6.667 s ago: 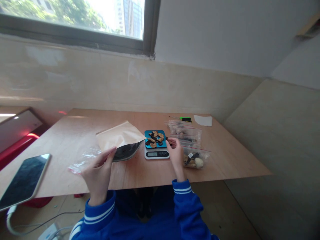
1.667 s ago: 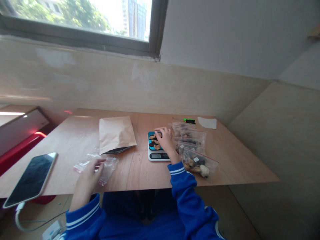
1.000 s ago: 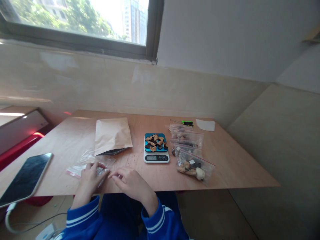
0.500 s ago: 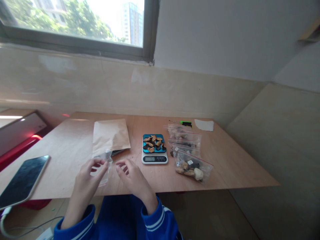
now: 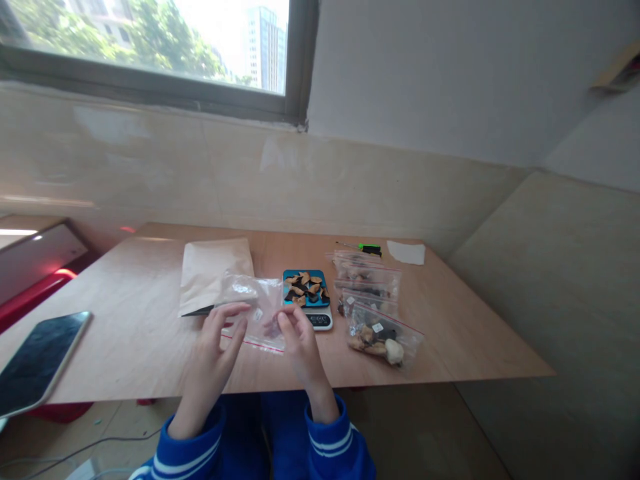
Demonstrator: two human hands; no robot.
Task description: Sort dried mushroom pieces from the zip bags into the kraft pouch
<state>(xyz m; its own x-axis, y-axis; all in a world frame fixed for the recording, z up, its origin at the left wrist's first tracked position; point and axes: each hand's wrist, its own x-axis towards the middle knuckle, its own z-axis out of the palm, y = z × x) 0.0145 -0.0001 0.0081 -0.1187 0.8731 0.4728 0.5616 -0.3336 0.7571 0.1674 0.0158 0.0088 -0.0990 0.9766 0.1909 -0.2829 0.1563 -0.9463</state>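
Both hands hold an empty clear zip bag (image 5: 253, 308) with a red seal strip, lifted above the wooden table's (image 5: 150, 313) front edge. My left hand (image 5: 220, 343) pinches its left side and my right hand (image 5: 295, 337) pinches its right side. Just behind the bag stands a small digital scale (image 5: 320, 319) with a blue platform carrying several brown and black dried pieces (image 5: 304, 289). A tan paper pouch (image 5: 213, 270) lies flat to the left of the scale.
Several filled zip bags (image 5: 373, 300) lie in a row right of the scale. A green-handled tool (image 5: 369, 248) and a white paper scrap (image 5: 406, 252) sit at the back. A dark phone (image 5: 37, 357) lies at the table's left edge. A red object is at far left.
My right hand left the scale and came to the front. Both hands picked the clear bag off the table and raised it in front of the scale.
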